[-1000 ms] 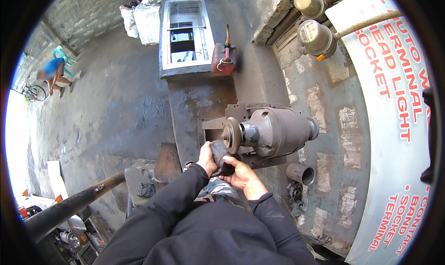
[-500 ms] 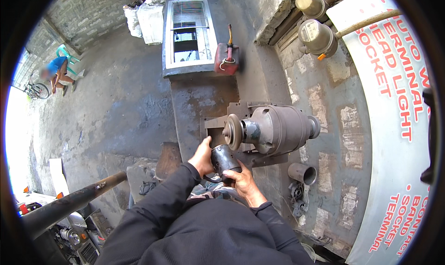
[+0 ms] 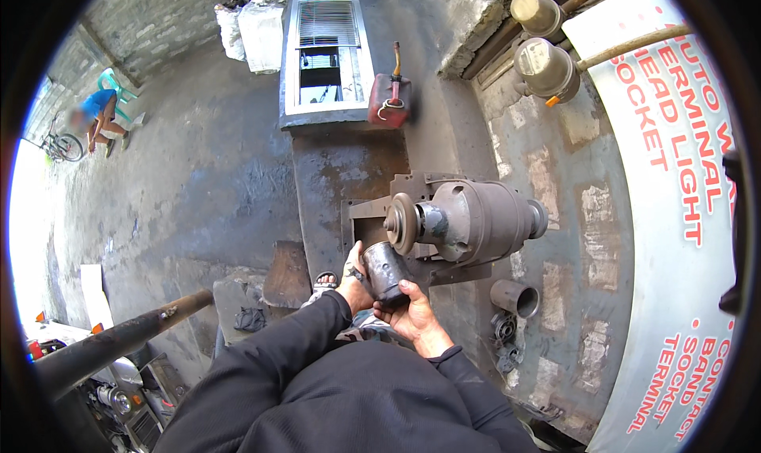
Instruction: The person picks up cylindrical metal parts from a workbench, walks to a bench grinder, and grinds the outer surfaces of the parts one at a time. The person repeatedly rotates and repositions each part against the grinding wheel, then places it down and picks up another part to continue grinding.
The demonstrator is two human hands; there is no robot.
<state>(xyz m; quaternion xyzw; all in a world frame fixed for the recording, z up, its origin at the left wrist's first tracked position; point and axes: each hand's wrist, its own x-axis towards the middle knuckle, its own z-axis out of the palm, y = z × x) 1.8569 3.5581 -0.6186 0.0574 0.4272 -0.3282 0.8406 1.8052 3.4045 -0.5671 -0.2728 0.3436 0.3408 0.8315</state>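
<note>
1. Cylinder of dark, worn metal (image 3: 386, 272) sits just beside a brown round wheel (image 3: 404, 225); positioning it there seems the step in hand.
2. Left hand (image 3: 357, 285) and right hand (image 3: 416, 318) both have their grip closed around it.
3. Any shift likely calls for steady hold.
4. Surroundings: grey drum-shaped motor (image 3: 487, 221), stained concrete floor (image 3: 198, 191).

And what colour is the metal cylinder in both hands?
The metal cylinder is dark grey, clearest in the head view.

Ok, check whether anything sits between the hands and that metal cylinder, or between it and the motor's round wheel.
Nothing visible: the left hand and right hand hold the metal cylinder directly, and nothing shows between it and the wheel.
</note>
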